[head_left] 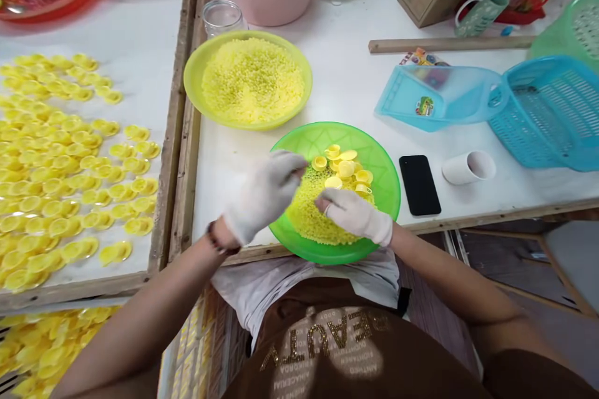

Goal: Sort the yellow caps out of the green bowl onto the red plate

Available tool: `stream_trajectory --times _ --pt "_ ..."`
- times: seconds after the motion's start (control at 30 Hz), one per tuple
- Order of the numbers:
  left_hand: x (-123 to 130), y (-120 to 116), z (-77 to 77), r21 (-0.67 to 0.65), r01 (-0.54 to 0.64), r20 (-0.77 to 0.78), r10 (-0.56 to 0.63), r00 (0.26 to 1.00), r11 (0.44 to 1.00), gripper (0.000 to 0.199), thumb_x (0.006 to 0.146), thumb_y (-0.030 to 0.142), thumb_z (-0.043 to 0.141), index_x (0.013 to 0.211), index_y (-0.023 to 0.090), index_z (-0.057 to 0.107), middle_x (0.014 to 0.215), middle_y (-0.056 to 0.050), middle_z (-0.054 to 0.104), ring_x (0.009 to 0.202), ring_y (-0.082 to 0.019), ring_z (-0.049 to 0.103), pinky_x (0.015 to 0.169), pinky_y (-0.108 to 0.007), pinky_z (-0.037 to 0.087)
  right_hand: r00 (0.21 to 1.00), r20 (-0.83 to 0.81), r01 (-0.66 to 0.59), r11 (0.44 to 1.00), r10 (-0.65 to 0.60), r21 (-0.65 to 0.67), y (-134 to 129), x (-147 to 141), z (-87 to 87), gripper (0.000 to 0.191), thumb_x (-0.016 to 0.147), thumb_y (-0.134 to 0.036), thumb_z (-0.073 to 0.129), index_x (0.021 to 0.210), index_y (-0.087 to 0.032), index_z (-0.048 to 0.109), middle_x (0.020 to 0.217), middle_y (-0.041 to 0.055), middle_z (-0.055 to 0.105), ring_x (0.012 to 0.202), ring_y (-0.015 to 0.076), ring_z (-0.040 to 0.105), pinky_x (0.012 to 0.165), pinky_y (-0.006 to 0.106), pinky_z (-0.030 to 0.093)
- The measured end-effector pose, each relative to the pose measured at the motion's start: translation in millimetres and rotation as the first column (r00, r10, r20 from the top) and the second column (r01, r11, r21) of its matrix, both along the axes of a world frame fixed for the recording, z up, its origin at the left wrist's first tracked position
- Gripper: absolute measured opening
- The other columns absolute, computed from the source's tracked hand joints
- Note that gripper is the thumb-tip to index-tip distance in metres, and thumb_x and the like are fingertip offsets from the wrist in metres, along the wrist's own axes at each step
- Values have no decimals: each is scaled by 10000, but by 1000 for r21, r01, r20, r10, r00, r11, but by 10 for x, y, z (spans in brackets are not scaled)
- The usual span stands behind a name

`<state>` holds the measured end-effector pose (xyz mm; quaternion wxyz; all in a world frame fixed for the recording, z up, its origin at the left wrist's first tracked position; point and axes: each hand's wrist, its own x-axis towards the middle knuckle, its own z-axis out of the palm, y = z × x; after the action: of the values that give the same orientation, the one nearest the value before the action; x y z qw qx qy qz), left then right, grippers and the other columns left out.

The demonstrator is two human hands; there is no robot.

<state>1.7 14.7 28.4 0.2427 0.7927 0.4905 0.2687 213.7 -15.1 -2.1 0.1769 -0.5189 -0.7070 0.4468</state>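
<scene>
I'm seeing L hand (pixel 266 194) & R hand (pixel 354 215) just apart over green plate (pixel 377 178); many yellow cups (pixel 60 181) lying done at 9 o'clock, yellow beads (pixel 251 81) left at 12.

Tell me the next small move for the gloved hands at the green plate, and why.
Probably the left hand should pinch the yellow cap just beyond its fingertips. That cap sits closest to them, at the edge of the cap pile on the yellow pellets in the green plate, while the right hand rests among the pellets.
</scene>
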Motion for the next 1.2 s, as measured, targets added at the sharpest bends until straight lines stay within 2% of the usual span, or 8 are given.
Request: stream_trajectory --times 0.13,0.2,0.3,0.47,0.63,0.8,1.0,1.2 --pt "622 205 -326 -155 250 -216 -280 935 956 244 815 117 623 1032 167 723 1069 -115 713 998 -268 675 873 -375 541 698 -545 232 867 -464 -441 136 144 109 395 1026 -536 469 812 -209 526 615 -63 435 450 69 349 425 211 317" --pt "729 256 -415 -208 223 -245 -271 931 952 211 829 124 614 1004 167 724 1019 -116 726 982 -281 682 884 -391 539 415 -631 239 748 -655 -619 186 207 152 388 976 -531 561 773 -217 457 590 -81 384 436 60 342 426 198 302" --pt "686 276 -425 -322 71 -45 -90 995 944 184 858 136 549 902 176 724 884 -86 737 869 -245 702 845 -375 558 252 -645 219 692 -721 -688 235 232 187 345 948 -488 625 804 -217 468 589 -84 418 428 58 378 415 187 299" --pt "471 189 -343 -704 47 319 257 912 709 201 770 193 591 942 150 685 838 -77 734 706 -199 709 657 -318 587 236 -733 231 769 -638 -596 285 59 260 306 959 -481 627 852 -219 511 573 -97 420 378 46 319 381 186 238" --pt "459 45 -304 -423 24 37 -9 999 906 166 847 302 589 830 178 697 782 -55 710 722 -190 648 690 -301 517 256 -768 290 805 -587 -518 310 -60 349 319 964 -501 621 835 -231 511 566 -91 405 391 54 315 386 199 240" --pt "579 -101 -345 -411 60 -280 -188 941 910 116 809 304 683 854 199 709 821 -71 717 757 -230 642 652 -312 452 272 -750 318 792 -602 -521 294 -18 302 332 960 -515 628 828 -234 511 567 -89 412 393 54 317 384 205 225" --pt "520 -69 -406 -421 73 -65 -110 992 904 183 788 151 527 819 184 704 797 -50 727 736 -195 648 703 -304 490 263 -771 296 809 -581 -508 293 -52 248 343 946 -523 648 827 -224 526 565 -91 416 389 45 326 383 200 217" --pt "512 -42 -331 -743 151 350 186 918 653 176 723 198 563 862 169 668 770 -27 687 651 -166 695 591 -258 577 285 -799 312 840 -529 -444 256 -109 263 388 889 -578 703 821 -244 516 592 -76 441 429 75 421 422 231 324"
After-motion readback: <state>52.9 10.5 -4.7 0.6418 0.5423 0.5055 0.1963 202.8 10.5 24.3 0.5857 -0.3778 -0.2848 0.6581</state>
